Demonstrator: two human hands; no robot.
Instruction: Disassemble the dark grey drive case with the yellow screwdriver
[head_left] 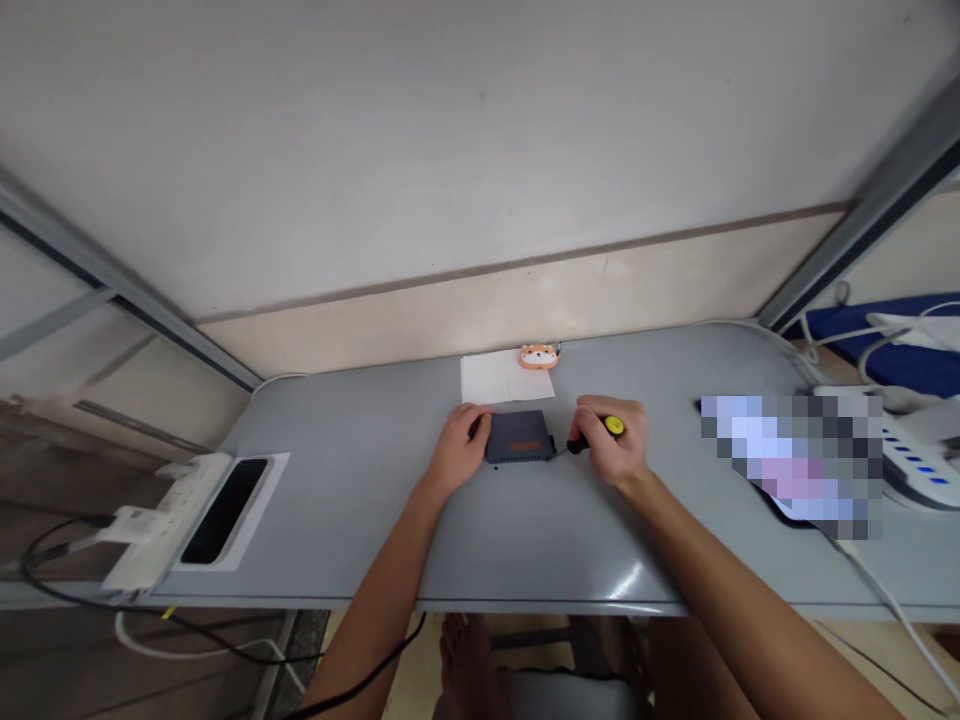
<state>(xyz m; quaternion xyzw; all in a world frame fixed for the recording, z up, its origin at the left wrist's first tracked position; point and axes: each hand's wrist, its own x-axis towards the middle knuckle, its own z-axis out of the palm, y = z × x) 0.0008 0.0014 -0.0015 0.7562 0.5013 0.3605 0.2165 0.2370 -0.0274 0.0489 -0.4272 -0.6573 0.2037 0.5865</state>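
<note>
Head camera view: a flat dark box (pixel 517 436) is seen lying on the grey table (pixel 337 490), between the left hand (pixel 460 447) and the right hand (pixel 621 440). The left end of the box is touched by the left hand, whose thumb and forefinger are spread a little apart at the rear left corner; whether the box is clamped by this grip cannot be told. A screwdriver (pixel 615 426) with a black and yellow handle is held in the right hand, the grip being closed around the handle. The box is placed to the left of this grip, just beside it and not held by it, and the thin shaft is pointed leftward at the front right corner of the box. Whether the corner is touched by the tip cannot be made out. A small black piece (pixel 553 444) is seen at the right side of the box, and a tiny dark speck (pixel 496 468) is seen in front of it. Behind the box, white paper (pixel 487 378) is laid flat, with an orange animal-faced case (pixel 538 358) set on its rear right part. Toward the left end of the table, a black phone (pixel 225 510) is rested on a white sheet (pixel 259 505), beside a white power strip (pixel 169 520). At the right, a larger device (pixel 795 460) is obscured by pixelation
</note>
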